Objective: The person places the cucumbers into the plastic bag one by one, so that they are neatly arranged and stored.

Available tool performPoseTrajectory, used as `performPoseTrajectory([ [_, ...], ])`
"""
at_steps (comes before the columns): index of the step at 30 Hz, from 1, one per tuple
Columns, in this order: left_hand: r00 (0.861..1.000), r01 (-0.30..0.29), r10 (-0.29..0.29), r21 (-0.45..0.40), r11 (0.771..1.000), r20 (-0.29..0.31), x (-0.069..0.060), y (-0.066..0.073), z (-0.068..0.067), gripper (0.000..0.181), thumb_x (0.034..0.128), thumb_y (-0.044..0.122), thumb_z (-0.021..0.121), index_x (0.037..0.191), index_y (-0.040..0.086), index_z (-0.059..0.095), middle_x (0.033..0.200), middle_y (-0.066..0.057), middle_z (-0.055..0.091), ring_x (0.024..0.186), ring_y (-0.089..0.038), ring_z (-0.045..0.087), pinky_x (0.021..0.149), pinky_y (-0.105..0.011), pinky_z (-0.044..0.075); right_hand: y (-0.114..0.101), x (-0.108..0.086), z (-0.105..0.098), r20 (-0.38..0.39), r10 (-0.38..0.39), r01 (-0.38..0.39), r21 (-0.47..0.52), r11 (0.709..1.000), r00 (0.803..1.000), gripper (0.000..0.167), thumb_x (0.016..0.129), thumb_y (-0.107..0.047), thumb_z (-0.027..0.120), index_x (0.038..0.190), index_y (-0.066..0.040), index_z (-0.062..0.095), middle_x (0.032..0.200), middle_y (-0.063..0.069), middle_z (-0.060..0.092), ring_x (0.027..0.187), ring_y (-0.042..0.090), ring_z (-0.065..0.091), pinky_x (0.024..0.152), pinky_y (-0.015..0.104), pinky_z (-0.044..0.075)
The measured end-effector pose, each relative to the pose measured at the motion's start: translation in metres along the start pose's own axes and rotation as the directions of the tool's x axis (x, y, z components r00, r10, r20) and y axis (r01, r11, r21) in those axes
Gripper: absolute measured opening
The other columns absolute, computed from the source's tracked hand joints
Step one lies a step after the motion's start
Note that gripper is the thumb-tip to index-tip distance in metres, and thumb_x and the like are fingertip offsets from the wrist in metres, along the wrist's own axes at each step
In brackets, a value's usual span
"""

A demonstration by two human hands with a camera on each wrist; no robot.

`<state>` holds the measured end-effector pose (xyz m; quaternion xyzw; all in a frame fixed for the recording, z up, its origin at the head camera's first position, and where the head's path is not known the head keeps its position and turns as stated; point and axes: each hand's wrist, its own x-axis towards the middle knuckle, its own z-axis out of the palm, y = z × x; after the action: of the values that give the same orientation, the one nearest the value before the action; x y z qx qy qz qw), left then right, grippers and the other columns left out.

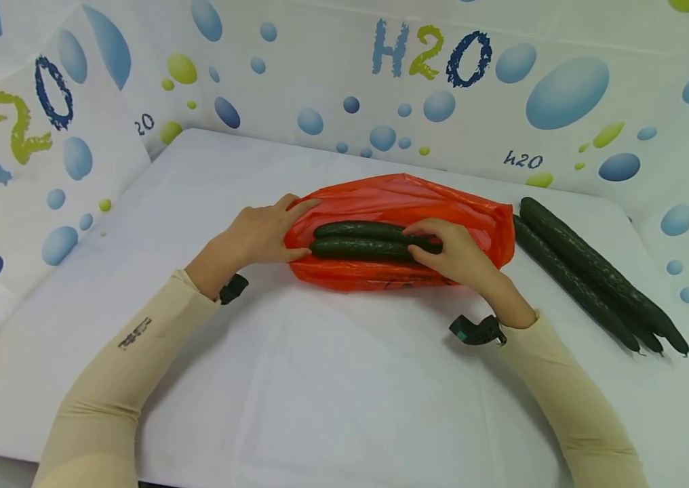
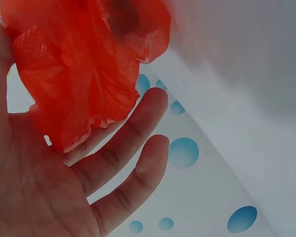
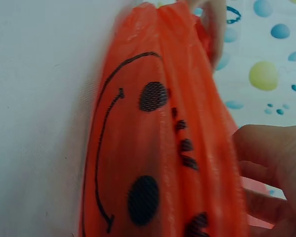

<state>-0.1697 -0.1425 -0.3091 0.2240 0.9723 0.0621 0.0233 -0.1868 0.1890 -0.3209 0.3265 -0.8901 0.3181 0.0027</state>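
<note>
Two dark green cucumbers [image 1: 359, 249] lie side by side in the mouth of a red plastic bag [image 1: 399, 190] lying on the white table. At the bag's left end is my left hand [image 1: 262, 230], thumb and fingers spread against the plastic. The left wrist view shows the crumpled bag end [image 2: 84, 74] before the palm, with relaxed fingers behind it. My right hand [image 1: 451, 247] reaches over the bag's near edge and grips the cucumbers' right ends between thumb and fingers. In the right wrist view, the bag's printed side [image 3: 153, 148] hides the cucumbers, and the right hand [image 3: 276, 173] shows behind it.
Several long cucumbers [image 1: 595, 271] lie together at the right, their upper ends close to the bag. Behind the white table [image 1: 344, 379] hangs a sheet [image 1: 320, 81] printed with blue and green drops. Small black devices [image 1: 479, 330] sit on both wrists.
</note>
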Motion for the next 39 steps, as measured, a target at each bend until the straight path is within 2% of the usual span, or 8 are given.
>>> performPoseTrajectory([
  [7,1.0,0.007,-0.007,0.007,1.0,0.005,0.0,0.001,0.001,0.083,0.0873,0.043,0.068,0.154,0.016,0.026,0.143,-0.019,0.04,0.073,-0.03,0.064,0.071,-0.048,0.057,-0.005,-0.013,-0.009,-0.083,-0.025,0.025,-0.005,1.0,0.996,0.025,0.09,-0.006,0.067,0.115,0.0,0.067,0.118,0.016,0.065,0.112,0.033,0.059,0.093,0.052,0.05],
  [16,1.0,0.012,-0.012,0.013,1.0,0.017,0.001,0.002,0.002,0.084,0.0874,0.043,0.068,0.154,0.017,0.025,0.143,-0.02,0.04,0.066,-0.028,0.061,0.069,-0.045,0.057,-0.004,-0.029,-0.018,-0.198,-0.041,0.043,0.009,0.999,0.979,0.022,0.087,0.001,0.068,0.11,0.002,0.068,0.11,0.016,0.068,0.1,0.031,0.064,0.082,0.051,0.055],
  [21,1.0,0.013,-0.013,0.01,1.0,0.018,0.001,0.001,0.003,0.083,0.0874,0.043,0.068,0.154,0.018,0.025,0.143,-0.02,0.04,0.065,-0.026,0.06,0.067,-0.044,0.057,0.0,-0.039,-0.019,-0.23,-0.068,0.074,0.019,0.997,0.971,0.023,0.087,0.003,0.068,0.109,0.001,0.068,0.108,0.014,0.068,0.09,0.022,0.064,0.08,0.032,0.057],
  [25,1.0,0.01,-0.011,0.006,1.0,0.015,0.002,0.0,0.005,0.083,0.0877,0.042,0.067,0.154,0.018,0.025,0.144,-0.019,0.04,0.066,-0.026,0.06,0.067,-0.043,0.057,0.003,-0.046,-0.021,-0.276,-0.118,0.128,0.019,0.992,0.954,0.024,0.084,0.007,0.069,0.107,0.002,0.069,0.106,0.014,0.069,0.088,0.01,0.062,0.079,0.015,0.052],
  [28,1.0,0.009,-0.009,0.004,1.0,0.013,0.003,0.0,0.005,0.083,0.0876,0.043,0.067,0.154,0.018,0.025,0.144,-0.019,0.04,0.067,-0.026,0.061,0.067,-0.043,0.057,0.007,-0.051,-0.027,-0.309,-0.153,0.162,0.006,0.987,0.939,0.024,0.082,0.011,0.069,0.105,0.003,0.069,0.101,0.016,0.069,0.088,0.001,0.061,0.079,0.013,0.051],
  [32,1.0,0.006,-0.006,0.004,1.0,0.011,0.003,0.002,0.005,0.083,0.0871,0.043,0.068,0.154,0.017,0.026,0.143,-0.019,0.04,0.067,-0.026,0.061,0.067,-0.043,0.057,0.011,-0.057,-0.038,-0.321,-0.132,0.144,0.012,0.99,0.938,0.024,0.082,0.012,0.067,0.105,0.004,0.069,0.097,0.012,0.068,0.082,-0.004,0.061,0.074,0.011,0.051],
  [35,1.0,0.008,-0.008,0.003,1.0,0.017,0.003,0.002,0.005,0.083,0.0872,0.043,0.068,0.154,0.018,0.026,0.143,-0.019,0.04,0.066,-0.026,0.061,0.068,-0.044,0.057,0.012,-0.061,-0.046,-0.326,-0.101,0.117,0.032,0.993,0.94,0.025,0.084,0.011,0.067,0.107,0.003,0.069,0.099,0.003,0.067,0.081,-0.002,0.061,0.073,0.009,0.05],
  [39,1.0,0.016,-0.016,0.003,1.0,0.027,0.003,0.001,0.005,0.084,0.0871,0.043,0.068,0.154,0.018,0.026,0.143,-0.019,0.04,0.065,-0.026,0.061,0.069,-0.044,0.057,0.013,-0.065,-0.058,-0.305,-0.125,0.146,0.047,0.988,0.944,0.03,0.081,0.014,0.067,0.109,0.003,0.069,0.101,0.001,0.066,0.085,0.001,0.059,0.075,0.009,0.049],
])
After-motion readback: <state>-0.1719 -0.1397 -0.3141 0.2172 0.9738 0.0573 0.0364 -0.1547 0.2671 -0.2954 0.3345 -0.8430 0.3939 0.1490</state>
